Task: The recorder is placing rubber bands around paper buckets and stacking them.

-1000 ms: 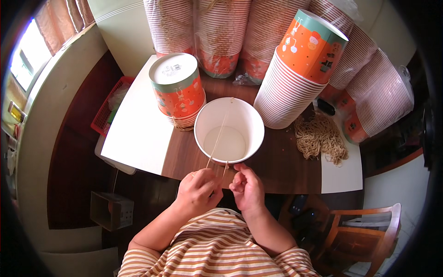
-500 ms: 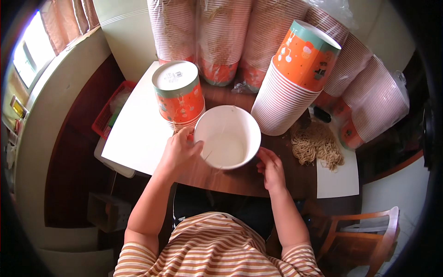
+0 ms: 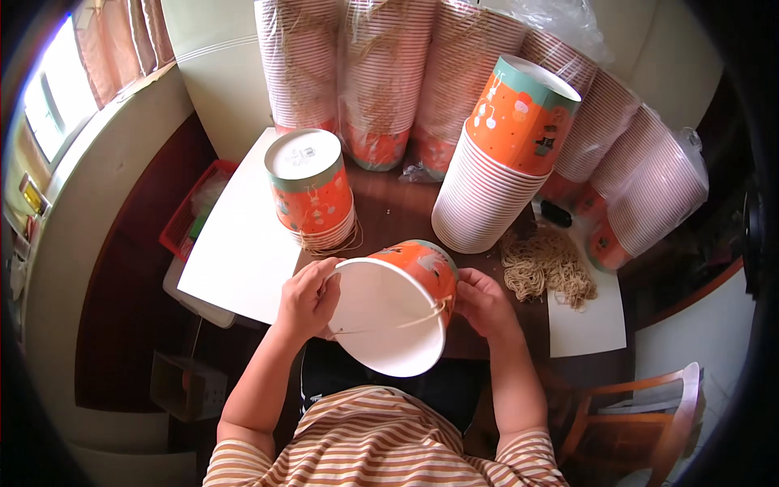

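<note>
An orange and green paper bucket (image 3: 385,312) is held between both hands, tilted so its white inside and open mouth face me. A tan string (image 3: 388,326) runs across the mouth and reaches the rim by my right hand. My left hand (image 3: 308,299) grips the rim on the left, thumb over the edge. On the right, my right hand (image 3: 487,302) is closed against the bucket's outer wall near the string; its fingertips are partly hidden. A short stack of upside-down buckets (image 3: 312,191), with string loops around its lower part, stands behind my left hand.
A taller stack of upside-down buckets (image 3: 495,174) stands behind the right hand. Beside it lies a heap of tan strings (image 3: 548,272) and a small black object (image 3: 556,213). Tall plastic-wrapped bucket stacks (image 3: 381,89) line the back. A wooden chair (image 3: 633,418) is at the lower right.
The bucket has come nearer to me and tipped, so its mouth faces me and its printed side shows. My right hand has moved up its side, and the string now spans the mouth.
</note>
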A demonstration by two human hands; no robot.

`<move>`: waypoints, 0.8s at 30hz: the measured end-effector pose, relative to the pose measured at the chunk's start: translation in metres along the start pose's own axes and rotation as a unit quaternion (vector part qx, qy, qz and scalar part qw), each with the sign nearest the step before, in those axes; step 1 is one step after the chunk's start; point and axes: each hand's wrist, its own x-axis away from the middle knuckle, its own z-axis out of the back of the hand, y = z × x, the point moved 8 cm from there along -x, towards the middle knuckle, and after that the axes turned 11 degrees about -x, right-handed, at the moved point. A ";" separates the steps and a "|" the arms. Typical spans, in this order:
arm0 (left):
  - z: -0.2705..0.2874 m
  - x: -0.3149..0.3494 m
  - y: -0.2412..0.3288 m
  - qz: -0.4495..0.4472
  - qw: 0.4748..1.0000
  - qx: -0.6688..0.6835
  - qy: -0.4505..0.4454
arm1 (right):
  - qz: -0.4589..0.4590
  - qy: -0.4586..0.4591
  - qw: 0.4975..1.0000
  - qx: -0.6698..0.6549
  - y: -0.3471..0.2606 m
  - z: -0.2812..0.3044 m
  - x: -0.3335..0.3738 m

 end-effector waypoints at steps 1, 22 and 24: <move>0.002 0.000 0.002 -0.021 1.000 -0.014 0.014 | 0.009 -0.004 1.000 0.023 -0.007 -0.008 0.004; -0.004 0.026 0.044 -0.093 0.994 0.064 0.011 | 0.341 0.117 0.922 0.141 -0.057 -0.037 0.040; -0.009 0.038 0.046 -0.123 0.990 0.050 0.048 | 0.351 0.126 0.917 0.141 -0.053 -0.042 0.043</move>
